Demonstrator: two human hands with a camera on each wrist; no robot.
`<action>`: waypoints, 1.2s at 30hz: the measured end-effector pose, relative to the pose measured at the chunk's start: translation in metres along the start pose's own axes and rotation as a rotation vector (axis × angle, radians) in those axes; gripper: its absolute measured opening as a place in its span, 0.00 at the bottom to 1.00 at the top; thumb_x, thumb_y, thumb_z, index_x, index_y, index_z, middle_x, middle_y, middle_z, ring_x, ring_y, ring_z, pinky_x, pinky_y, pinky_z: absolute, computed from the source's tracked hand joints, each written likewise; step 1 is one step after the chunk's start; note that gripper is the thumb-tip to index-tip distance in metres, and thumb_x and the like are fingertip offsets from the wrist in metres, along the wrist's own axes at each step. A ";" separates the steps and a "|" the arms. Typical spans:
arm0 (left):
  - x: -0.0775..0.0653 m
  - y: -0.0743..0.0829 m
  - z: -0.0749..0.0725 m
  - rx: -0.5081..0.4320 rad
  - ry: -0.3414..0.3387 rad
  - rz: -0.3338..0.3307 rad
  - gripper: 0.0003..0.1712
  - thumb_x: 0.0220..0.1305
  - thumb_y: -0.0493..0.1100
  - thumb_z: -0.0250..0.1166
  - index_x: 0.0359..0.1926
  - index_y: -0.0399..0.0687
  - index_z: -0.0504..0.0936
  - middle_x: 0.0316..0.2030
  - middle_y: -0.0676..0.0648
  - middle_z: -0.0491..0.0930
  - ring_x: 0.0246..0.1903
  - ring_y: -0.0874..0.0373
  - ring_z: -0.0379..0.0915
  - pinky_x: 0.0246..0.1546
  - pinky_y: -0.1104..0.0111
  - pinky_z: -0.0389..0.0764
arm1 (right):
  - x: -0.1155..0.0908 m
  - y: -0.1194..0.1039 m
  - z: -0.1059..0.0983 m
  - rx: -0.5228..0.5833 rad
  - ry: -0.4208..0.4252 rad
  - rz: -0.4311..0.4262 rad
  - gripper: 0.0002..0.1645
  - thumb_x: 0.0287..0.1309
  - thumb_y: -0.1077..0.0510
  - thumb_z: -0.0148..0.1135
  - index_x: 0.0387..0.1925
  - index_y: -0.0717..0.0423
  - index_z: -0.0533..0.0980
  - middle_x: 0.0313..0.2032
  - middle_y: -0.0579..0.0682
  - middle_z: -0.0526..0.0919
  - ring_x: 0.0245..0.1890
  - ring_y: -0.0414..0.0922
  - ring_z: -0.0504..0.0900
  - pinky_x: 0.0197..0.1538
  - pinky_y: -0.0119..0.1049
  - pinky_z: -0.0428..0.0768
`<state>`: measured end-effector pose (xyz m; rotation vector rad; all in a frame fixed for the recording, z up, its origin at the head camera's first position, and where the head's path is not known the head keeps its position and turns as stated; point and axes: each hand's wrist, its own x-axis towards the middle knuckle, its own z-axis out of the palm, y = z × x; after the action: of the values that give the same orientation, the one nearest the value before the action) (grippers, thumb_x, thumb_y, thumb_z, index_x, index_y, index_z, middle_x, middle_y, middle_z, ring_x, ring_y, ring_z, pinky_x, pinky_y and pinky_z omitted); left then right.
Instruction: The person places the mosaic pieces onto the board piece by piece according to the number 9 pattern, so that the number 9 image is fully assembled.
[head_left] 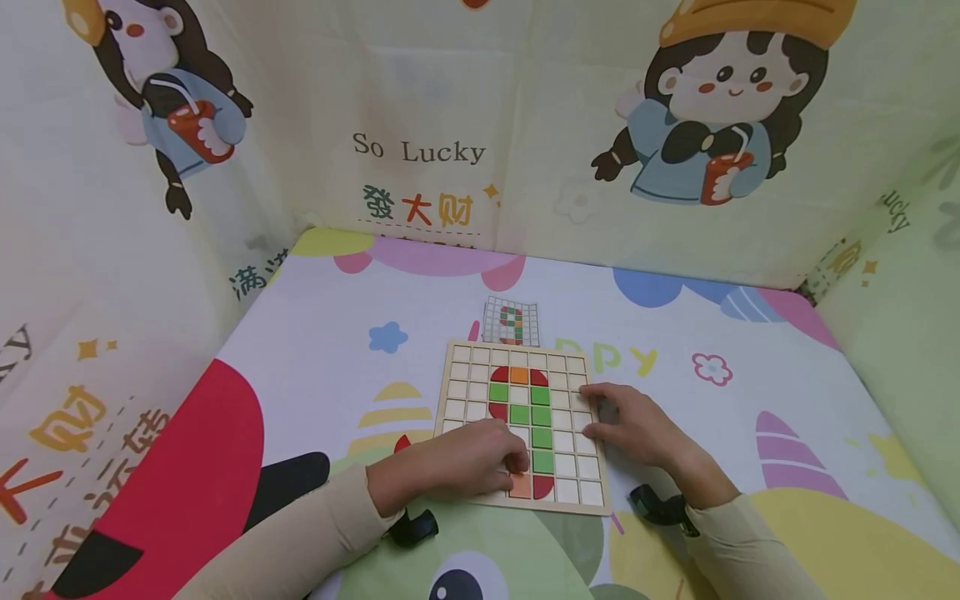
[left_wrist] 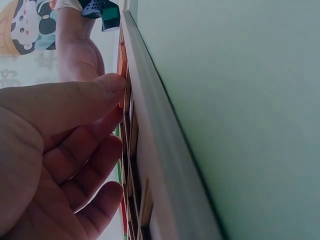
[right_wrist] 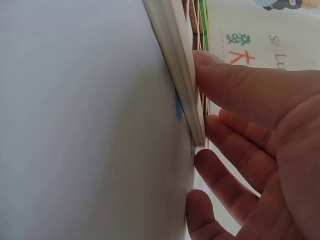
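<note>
A light wooden grid board lies on the table with white squares and several coloured tiles forming a 9-like figure. My left hand reaches over its lower left part. Its thumb and a finger pinch an orange tile in the bottom row, beside a red curved tile. In the left wrist view, the thumb tip lies against the orange tile. My right hand rests at the board's right edge, its thumb and fingertips touching the frame, the other fingers loosely bent beside it.
A small card printed with a similar grid figure lies just behind the board. One red piece shows on the table past the left forearm, partly hidden. Patterned cloth walls in the table at the back and sides.
</note>
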<state>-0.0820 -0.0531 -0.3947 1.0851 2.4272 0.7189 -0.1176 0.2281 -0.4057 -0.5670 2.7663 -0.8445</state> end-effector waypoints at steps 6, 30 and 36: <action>0.001 -0.001 -0.002 -0.016 -0.020 0.005 0.06 0.62 0.38 0.70 0.39 0.54 0.86 0.32 0.64 0.77 0.37 0.70 0.70 0.43 0.77 0.74 | 0.000 0.000 0.000 -0.003 0.013 -0.009 0.32 0.56 0.58 0.72 0.61 0.64 0.74 0.60 0.62 0.77 0.62 0.63 0.71 0.63 0.61 0.67; -0.019 -0.025 -0.028 -0.176 0.009 -0.032 0.16 0.62 0.43 0.72 0.52 0.52 0.85 0.48 0.59 0.81 0.50 0.63 0.75 0.52 0.67 0.76 | 0.001 -0.002 0.001 -0.006 -0.004 0.024 0.33 0.56 0.57 0.73 0.62 0.63 0.74 0.60 0.61 0.76 0.62 0.62 0.71 0.63 0.61 0.67; -0.032 -0.034 -0.032 -0.201 0.056 -0.088 0.18 0.61 0.43 0.72 0.53 0.53 0.85 0.51 0.58 0.80 0.49 0.59 0.74 0.51 0.64 0.76 | 0.001 -0.001 0.001 -0.006 -0.005 0.026 0.33 0.56 0.57 0.73 0.62 0.64 0.74 0.60 0.62 0.76 0.62 0.62 0.70 0.63 0.61 0.67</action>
<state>-0.0982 -0.1065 -0.3851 0.8861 2.3710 0.9519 -0.1177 0.2264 -0.4060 -0.5329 2.7665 -0.8285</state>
